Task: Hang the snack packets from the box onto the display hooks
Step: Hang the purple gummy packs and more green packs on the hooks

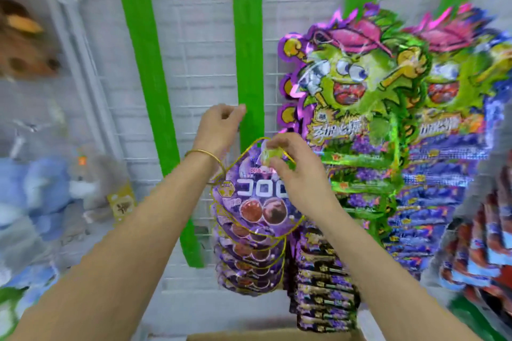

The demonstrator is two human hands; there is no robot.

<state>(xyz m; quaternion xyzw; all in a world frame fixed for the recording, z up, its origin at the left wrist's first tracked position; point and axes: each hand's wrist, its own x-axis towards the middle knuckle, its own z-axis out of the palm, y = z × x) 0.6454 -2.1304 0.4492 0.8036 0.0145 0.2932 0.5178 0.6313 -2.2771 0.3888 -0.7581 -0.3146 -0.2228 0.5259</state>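
**A:** Where is the snack packet now?

**B:** The purple packet [257, 196] is up at the wire rack [194, 63]. It sits in front of a row of same packets [249, 266] that hang there. The box [277, 336] is way down at the bottom edge.

**A:** Who has it?

**B:** The right hand [296, 171]. Its grip is a small pinch, with thumb and fingers closed on the top tab of the packet.

**A:** And the other hand?

**B:** The left hand [219, 124] is higher, just beside the green stripe [246, 36]. Its fingers are curled. It is blurry, so I cannot tell if its grip has a hook in it or nothing.

**A:** Is the packet hard to hold?

**B:** I think not. It looks light, thin and bendy. It is shiny, so it may slip. The sweets inside likely pull the bottom down. The top tab is the best place to pinch, 1 finger on each side, so the top stays flat for the hook.
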